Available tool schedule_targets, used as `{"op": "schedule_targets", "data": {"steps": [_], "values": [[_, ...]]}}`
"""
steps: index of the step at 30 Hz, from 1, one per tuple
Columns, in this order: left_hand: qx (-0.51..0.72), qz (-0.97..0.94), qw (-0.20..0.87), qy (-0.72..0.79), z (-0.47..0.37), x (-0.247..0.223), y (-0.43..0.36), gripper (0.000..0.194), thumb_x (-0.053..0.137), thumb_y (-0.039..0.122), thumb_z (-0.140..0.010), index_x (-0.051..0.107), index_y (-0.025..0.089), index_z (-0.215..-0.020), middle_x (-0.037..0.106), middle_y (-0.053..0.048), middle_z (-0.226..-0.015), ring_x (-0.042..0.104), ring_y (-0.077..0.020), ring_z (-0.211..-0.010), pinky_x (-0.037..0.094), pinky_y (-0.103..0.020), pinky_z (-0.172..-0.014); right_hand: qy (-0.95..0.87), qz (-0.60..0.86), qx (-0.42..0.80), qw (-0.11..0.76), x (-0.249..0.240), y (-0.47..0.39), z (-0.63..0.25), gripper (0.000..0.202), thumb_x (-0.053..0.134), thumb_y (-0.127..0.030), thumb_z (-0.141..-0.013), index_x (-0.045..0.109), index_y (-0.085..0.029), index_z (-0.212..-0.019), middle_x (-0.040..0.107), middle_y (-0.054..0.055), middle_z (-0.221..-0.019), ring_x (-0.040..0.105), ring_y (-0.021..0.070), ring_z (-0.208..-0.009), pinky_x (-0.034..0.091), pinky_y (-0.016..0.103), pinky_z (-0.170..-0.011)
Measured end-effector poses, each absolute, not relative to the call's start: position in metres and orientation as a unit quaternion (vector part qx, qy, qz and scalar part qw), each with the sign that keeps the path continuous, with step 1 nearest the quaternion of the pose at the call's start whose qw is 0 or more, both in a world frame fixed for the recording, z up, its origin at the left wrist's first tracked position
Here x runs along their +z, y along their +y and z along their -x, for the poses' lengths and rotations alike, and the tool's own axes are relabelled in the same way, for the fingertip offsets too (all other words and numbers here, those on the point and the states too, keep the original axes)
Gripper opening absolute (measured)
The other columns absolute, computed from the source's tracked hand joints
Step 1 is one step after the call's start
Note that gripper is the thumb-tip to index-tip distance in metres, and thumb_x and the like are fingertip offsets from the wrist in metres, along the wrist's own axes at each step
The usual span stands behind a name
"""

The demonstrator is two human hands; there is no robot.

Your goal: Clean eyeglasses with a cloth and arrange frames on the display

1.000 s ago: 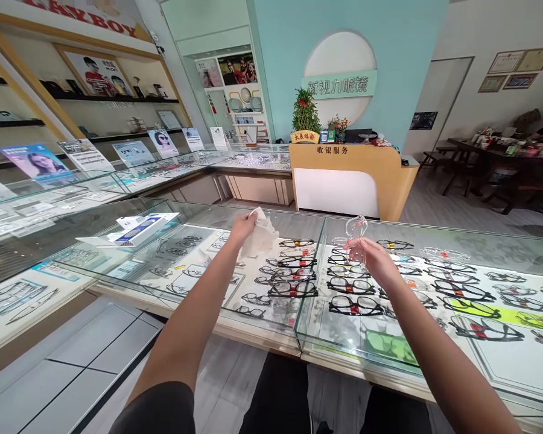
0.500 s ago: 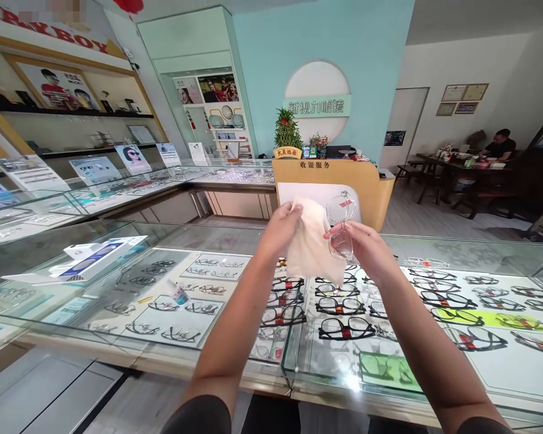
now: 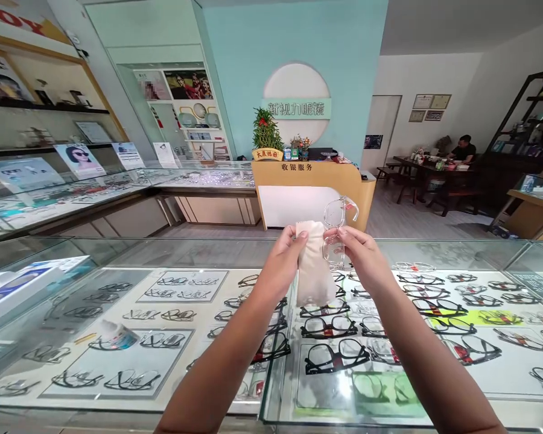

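A cream cloth [image 3: 315, 271] hangs from my left hand [image 3: 286, 256], pinched between thumb and fingers near its top edge. My right hand [image 3: 362, 250] grips a pair of clear-framed eyeglasses [image 3: 333, 213] by the middle, with one lens above the other. A small red mark shows near the upper lens. The cloth's right edge lies beside the lower lens; whether they touch I cannot tell. Both hands are raised above the glass display case [image 3: 280, 392], where rows of eyeglasses [image 3: 329, 327] lie under the glass.
At the left, a white and blue box [image 3: 31, 280] and a small white bottle [image 3: 117, 334] rest on the case. Beyond stands a wooden service counter [image 3: 308, 175] with a plant [image 3: 266, 129]. A person [image 3: 464, 149] sits at a dark table in the back right.
The view has turned right and come closer to the case. My hands have drawn nearer each other, and the cloth now hangs narrower beside the eyeglasses.
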State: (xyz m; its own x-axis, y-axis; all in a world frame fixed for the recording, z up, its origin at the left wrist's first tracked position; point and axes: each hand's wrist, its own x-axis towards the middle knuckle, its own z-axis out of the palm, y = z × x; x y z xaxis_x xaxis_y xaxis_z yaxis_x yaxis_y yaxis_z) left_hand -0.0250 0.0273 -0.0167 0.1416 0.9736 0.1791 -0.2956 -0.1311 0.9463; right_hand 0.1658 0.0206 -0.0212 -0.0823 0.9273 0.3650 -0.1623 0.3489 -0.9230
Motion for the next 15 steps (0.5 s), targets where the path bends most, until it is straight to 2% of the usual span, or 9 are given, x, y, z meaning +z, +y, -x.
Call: {"op": "schedule_targets", "data": {"steps": [6,10,15], "values": [[0.603,-0.474,0.548,0.335,0.024,-0.019,0.031,0.048,0.088,0.061,-0.082,0.064,0.027,-0.106,0.077,-0.001,-0.106,0.073,-0.0202,-0.095,0.057,-0.03,-0.078,-0.61,0.338,0.44,0.566,-0.023,0.018,-0.163,0.034,0.069,-0.058,-0.103,0.088,-0.03,-0.101,0.08,0.004,-0.113,0.065,0.0262,-0.107,0.048,0.039,-0.096],[0.609,-0.493,0.526,0.331,0.025,-0.016,0.03,0.042,0.083,0.061,-0.089,0.061,0.027,-0.101,0.071,0.001,-0.092,0.068,-0.0181,-0.083,0.052,-0.029,-0.071,-0.636,0.342,0.416,0.552,-0.022,0.011,-0.154,0.034,0.069,-0.058,-0.103,0.089,-0.031,-0.097,0.076,0.004,-0.11,0.063,0.0253,-0.107,0.047,0.038,-0.097],[0.619,-0.544,0.481,0.301,0.023,-0.012,0.025,0.045,0.089,0.059,-0.085,0.061,0.024,-0.085,0.062,0.002,-0.081,0.056,-0.0132,-0.073,0.047,-0.025,-0.069,-0.66,0.318,0.416,0.538,-0.022,0.008,-0.146,0.037,0.07,-0.062,-0.101,0.089,-0.031,-0.096,0.071,0.004,-0.105,0.062,0.0246,-0.103,0.046,0.04,-0.101]]}}
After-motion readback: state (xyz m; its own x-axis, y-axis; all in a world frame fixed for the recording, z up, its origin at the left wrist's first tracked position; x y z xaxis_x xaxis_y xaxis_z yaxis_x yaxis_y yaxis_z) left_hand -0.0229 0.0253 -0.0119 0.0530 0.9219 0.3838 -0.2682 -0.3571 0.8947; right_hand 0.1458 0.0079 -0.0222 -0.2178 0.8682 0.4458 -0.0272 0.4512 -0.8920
